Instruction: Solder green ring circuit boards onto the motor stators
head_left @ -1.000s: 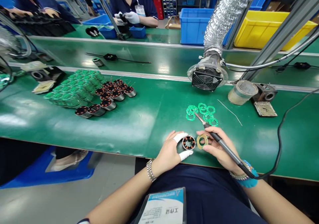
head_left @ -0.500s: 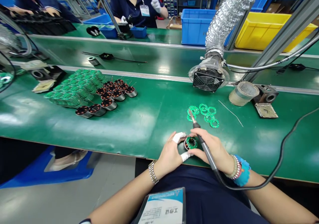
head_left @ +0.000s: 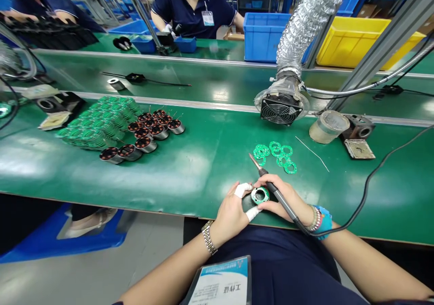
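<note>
My left hand point(head_left: 231, 211), with white finger cots on thumb and forefinger, is closed around a motor stator point(head_left: 248, 201) near the table's front edge. On the stator's end sits a green ring-shaped circuit board point(head_left: 266, 195), facing up. My right hand point(head_left: 294, 202) grips a soldering iron point(head_left: 260, 171), its tip pointing up and away to the left, apart from the board. The right thumb and fingers also reach the board's right edge. Beyond my hands lie loose green circuit rings point(head_left: 286, 150) and a thin solder wire point(head_left: 312, 154).
At left stand several wound stators point(head_left: 146, 144) beside stacked green boards point(head_left: 98, 121). A fume-extractor fan point(head_left: 280, 111) hangs over the far side. Right of it are a round tub point(head_left: 328, 127) and an iron stand point(head_left: 360, 137). The iron's cable point(head_left: 368, 178) crosses the right side. Co-workers sit opposite.
The soldering iron's tip has swung left, away from the loose rings. The ring board now lies flatter, facing up. The co-worker opposite has lowered a raised hand.
</note>
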{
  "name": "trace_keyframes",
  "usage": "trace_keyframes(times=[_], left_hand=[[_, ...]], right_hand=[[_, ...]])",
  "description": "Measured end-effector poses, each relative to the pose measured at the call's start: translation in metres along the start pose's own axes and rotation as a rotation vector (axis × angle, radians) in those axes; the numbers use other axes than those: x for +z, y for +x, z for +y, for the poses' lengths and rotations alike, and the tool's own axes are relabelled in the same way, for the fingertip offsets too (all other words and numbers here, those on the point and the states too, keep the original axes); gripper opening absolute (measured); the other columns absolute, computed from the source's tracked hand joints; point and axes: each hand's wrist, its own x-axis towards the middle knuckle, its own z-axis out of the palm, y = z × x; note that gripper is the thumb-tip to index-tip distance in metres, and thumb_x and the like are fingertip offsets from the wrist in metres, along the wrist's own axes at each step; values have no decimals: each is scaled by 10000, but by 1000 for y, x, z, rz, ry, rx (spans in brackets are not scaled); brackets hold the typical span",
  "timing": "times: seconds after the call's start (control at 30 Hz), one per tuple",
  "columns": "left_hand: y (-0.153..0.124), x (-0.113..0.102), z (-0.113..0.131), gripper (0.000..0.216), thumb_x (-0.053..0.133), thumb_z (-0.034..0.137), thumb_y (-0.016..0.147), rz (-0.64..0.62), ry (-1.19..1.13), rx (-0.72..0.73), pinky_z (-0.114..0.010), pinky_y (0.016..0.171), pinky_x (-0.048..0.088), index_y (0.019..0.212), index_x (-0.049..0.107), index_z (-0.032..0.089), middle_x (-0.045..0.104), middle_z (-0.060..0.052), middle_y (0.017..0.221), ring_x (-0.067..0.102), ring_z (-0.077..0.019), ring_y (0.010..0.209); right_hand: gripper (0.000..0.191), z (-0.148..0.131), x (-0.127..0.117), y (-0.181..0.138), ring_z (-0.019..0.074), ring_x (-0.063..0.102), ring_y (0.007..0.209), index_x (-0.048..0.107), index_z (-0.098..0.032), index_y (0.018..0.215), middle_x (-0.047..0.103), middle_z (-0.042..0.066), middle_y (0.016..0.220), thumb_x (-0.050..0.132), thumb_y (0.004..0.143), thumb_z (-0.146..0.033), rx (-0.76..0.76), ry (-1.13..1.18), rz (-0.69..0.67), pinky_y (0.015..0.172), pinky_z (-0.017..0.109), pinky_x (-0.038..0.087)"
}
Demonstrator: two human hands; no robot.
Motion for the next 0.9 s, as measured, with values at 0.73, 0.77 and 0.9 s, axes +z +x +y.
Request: trace_keyframes(times=[0.73, 0.77, 0.9], left_hand=[[11, -3, -8, 453, 653, 348, 754, -38, -154, 89, -412, 846, 516, 1179, 553, 226, 640, -94, 1073, 619, -228, 966], [11, -3, -8, 456, 654, 352, 752, -37, -141, 94, -406, 837, 520, 1179, 554, 228, 644, -93, 1062, 622, -227, 957], [12, -4, -9, 468, 661, 368, 742, -48, -109, 117, -404, 823, 527, 1177, 559, 232, 646, -95, 1059, 629, -228, 942]], right_hand=[[303, 11, -3, -17, 147, 657, 883, 451, -221, 1120, 614, 63, 1018, 534, 835, -159, 118, 154, 236, 809, 311, 554], [314, 12, -2, -17, 146, 657, 873, 448, -220, 1119, 610, 64, 1016, 540, 826, -154, 120, 179, 236, 801, 309, 557], [341, 10, -1, -13, 129, 655, 819, 439, -220, 1106, 593, 54, 992, 542, 794, -131, 155, 272, 238, 761, 285, 568]])
